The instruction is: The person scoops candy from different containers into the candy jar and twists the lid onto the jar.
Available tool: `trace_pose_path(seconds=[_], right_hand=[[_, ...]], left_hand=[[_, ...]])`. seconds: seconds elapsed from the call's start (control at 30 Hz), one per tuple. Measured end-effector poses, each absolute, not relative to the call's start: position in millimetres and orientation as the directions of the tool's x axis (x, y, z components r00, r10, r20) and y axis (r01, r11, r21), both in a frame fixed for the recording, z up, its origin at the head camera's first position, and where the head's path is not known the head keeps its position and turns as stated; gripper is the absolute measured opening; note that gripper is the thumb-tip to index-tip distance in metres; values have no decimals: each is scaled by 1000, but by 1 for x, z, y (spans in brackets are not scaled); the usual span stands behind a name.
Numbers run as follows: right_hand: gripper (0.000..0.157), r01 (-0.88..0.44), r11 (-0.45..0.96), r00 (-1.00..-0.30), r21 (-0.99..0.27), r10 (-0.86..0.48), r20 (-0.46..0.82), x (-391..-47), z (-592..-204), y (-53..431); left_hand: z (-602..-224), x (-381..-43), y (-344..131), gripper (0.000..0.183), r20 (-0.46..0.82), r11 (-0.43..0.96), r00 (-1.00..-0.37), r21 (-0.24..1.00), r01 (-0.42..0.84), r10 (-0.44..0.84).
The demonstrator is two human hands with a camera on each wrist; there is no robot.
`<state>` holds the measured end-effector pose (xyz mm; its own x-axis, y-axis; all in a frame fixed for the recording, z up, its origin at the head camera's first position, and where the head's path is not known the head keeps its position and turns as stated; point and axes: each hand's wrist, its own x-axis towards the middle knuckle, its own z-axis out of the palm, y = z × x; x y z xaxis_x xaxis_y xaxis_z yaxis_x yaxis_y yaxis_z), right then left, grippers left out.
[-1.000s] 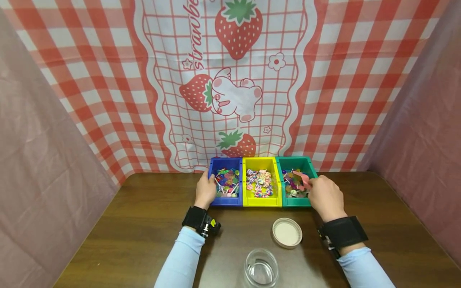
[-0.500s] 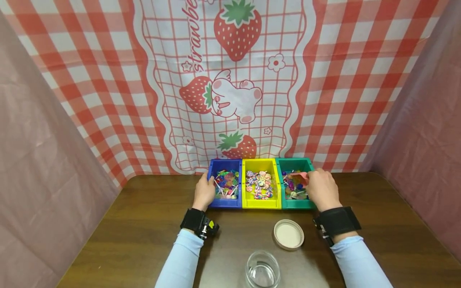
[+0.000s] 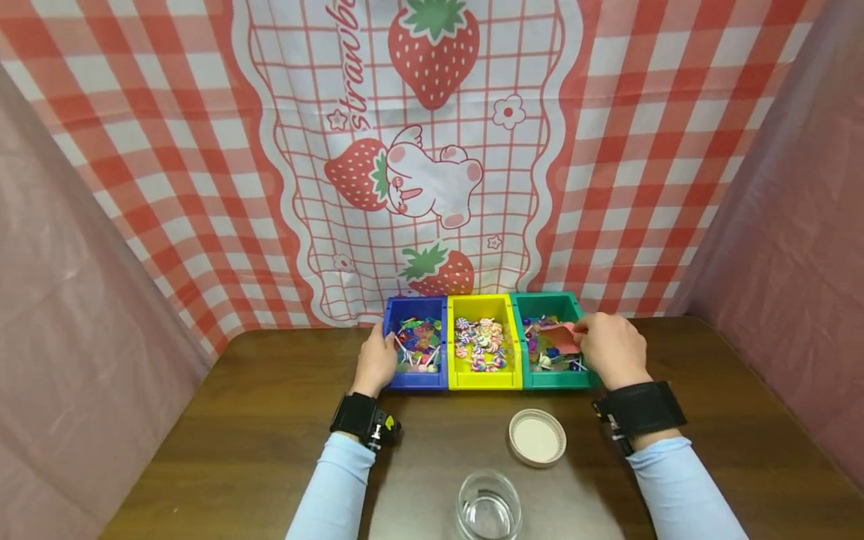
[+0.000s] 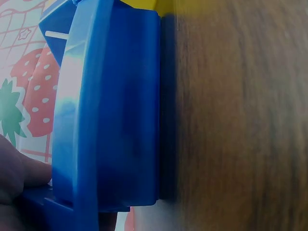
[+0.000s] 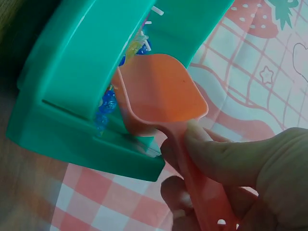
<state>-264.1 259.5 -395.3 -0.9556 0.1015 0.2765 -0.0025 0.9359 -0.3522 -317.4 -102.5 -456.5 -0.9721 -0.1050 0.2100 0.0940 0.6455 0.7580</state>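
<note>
My left hand [image 3: 374, 361] grips the side wall of a blue bin [image 4: 130, 110], thumb over its rim in the left wrist view. Small lollipop-like candies [image 3: 421, 345] lie in that bin. With my right hand [image 3: 616, 349] I hold a coral-pink scoop [image 5: 161, 91] by its handle, thumb on top and fingers curled beneath. The scoop's bowl reaches inside the green bin [image 5: 72, 82], over several colourful candies [image 5: 107, 108] with white sticks. Nothing shows inside the bowl in the right wrist view.
Between the two bins stands a yellow bin [image 3: 484, 380] with swirl lollipops. Nearer me on the wooden table [image 3: 270, 450] are a white round lid [image 3: 537, 438] and a clear glass jar [image 3: 489, 506]. A strawberry-print cloth [image 3: 432, 180] hangs behind the bins.
The scoop has turned, so its bowl shows broader over the green bin's candies, and my right hand has shifted slightly right. My left hand stays on the blue bin.
</note>
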Motion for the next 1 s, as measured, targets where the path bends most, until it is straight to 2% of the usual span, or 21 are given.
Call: trace_pose_path(seconds=[0.4,0.77,1.0], right_hand=[[22,9,935,-958,-355,110,265,-255,-381,260],[18,5,936,-985,-352,65,159,-254,-383,260],[19,-11,932,-982,-361,57,178,-259,-387,262]], left_hand=[[-456,-318,-104,36,206,659,-975,744,106,-77],[-458,-317,-106,39,177,674,-982,734,84,-70],[-454,-318,-107,40,174,680,-983,728,90,-56]])
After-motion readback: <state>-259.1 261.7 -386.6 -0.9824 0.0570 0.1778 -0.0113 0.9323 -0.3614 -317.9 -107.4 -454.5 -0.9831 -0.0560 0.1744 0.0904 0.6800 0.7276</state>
